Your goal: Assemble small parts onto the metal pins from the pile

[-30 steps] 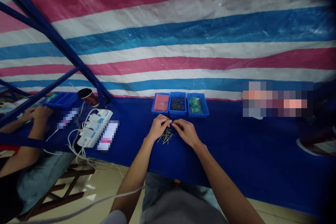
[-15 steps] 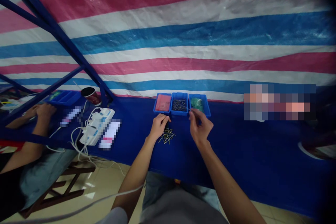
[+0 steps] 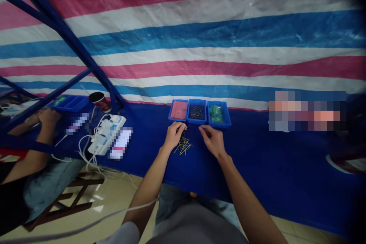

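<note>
Left hand (image 3: pixel 173 136): thumb and index drawn together at the tips, close in front of the trays; whether anything slim sits between them, I cannot tell. Right hand (image 3: pixel 214 141): well apart from it, fingers curled, thumb near the forefinger; grip too small to read from where I stand. Below and just beside the left hand, a loose pile of thin yellowish and dark pieces (image 3: pixel 183 147), crossed every which way on the blue tabletop (image 3: pixel 257 167). Beyond the hands, three small blue trays side by side: left tray (image 3: pixel 177 120) with flat pinkish-red packets, middle tray (image 3: pixel 196 122) with dark, thin pieces, right tray (image 3: pixel 220 125) with green, plastic-looking stuff. Farther left, a white power strip (image 3: pixel 106 134) among tangled cables, then a dark-red cup (image 3: pixel 101 103) near a blue metal frame (image 3: pixel 76 47). Past the frame, a co-worker's hands (image 3: pixel 47 117), close together. Behind everything, striped sheeting (image 3: pixel 183 53).
</note>
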{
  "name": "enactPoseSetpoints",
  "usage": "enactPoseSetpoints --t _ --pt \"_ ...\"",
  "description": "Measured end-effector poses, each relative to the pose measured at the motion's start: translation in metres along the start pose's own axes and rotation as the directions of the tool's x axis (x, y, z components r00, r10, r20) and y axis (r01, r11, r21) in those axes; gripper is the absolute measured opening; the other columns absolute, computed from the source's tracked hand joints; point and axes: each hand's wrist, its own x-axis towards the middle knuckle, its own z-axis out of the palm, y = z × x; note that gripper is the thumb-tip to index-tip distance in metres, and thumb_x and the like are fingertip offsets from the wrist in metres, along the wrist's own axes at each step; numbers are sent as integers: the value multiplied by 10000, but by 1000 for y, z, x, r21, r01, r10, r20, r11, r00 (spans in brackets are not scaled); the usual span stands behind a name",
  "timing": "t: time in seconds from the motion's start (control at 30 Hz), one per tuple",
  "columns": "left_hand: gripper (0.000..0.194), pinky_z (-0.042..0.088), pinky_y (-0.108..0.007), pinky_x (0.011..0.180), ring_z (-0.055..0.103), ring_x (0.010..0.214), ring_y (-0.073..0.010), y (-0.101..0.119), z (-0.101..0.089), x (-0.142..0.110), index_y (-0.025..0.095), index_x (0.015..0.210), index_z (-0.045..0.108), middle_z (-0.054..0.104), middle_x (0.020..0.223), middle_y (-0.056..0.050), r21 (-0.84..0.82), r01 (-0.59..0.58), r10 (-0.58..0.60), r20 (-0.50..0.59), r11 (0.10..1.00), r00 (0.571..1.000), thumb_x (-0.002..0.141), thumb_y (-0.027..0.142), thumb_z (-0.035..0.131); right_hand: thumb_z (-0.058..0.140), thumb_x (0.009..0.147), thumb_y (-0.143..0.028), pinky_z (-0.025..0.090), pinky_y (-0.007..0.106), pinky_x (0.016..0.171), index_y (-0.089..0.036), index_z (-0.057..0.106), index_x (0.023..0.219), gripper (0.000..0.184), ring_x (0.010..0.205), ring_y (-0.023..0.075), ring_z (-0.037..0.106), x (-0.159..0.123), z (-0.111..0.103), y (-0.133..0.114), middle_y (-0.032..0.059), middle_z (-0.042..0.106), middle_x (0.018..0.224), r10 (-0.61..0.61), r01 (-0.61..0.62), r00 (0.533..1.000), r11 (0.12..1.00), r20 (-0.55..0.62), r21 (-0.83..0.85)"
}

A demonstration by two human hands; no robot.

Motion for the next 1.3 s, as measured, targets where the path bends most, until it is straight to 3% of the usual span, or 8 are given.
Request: enactPoseSetpoints --t 0.07,0.17,0.3,0.6,0.83,1.1,1.3 --pt "345 474 -259 728 637 853 -168 0 0 0 181 904 703 702 882 -49 -1 3 -3 2 1000 1000 999 390 446 566 926 -438 346 248 507 -191 713 889 289 485 117 427 -6 5 3 -34 502 549 6 -16 984 998 180 54" --pt "338 478 -262 730 636 838 -166 0 0 0 180 908 705 703 877 -47 3 4 -4 5 1000 1000 998 382 449 659 860 -443 334 235 509 -201 710 849 248 514 108 441 -8 9 4 -43 530 580 -5 -35 920 995 392 96" --pt "340 469 -256 721 633 848 -164 0 -1 0 179 903 702 702 878 -46 7 -2 2 18 1000 1000 1002 375 443 726 790 -456 299 230 508 -200 705 820 259 517 94 446 -6 10 5 -51 553 608 8 -14 874 1000 486 9" --pt "344 476 -248 743 628 853 -160 -3 2 0 178 904 703 702 888 -44 19 11 -12 41 1000 999 1003 376 439 661 855 -432 284 242 551 -245 754 877 210 571 109 536 -6 13 2 -32 627 628 43 55 854 984 518 -172" --pt "334 474 -249 755 628 857 -160 -2 1 1 179 890 700 709 885 -41 23 -5 4 43 1000 999 1003 358 442 635 883 -424 286 246 564 -291 766 943 196 614 126 593 -6 15 3 -26 680 682 56 67 851 975 523 -214" --pt "324 467 -247 721 628 847 -161 -1 1 1 173 883 708 707 880 -48 17 -6 5 44 1000 999 994 356 464 631 874 -404 316 236 552 -248 765 902 208 565 123 540 -5 14 7 -24 628 615 47 -17 879 998 475 -67" --pt "239 430 -237 623 586 737 -143 1 1 0 174 890 731 679 813 -43 15 -63 61 88 998 994 918 377 609 614 880 -415 345 236 536 -206 746 917 250 516 113 482 -5 15 8 -28 590 589 45 -58 946 998 320 29"
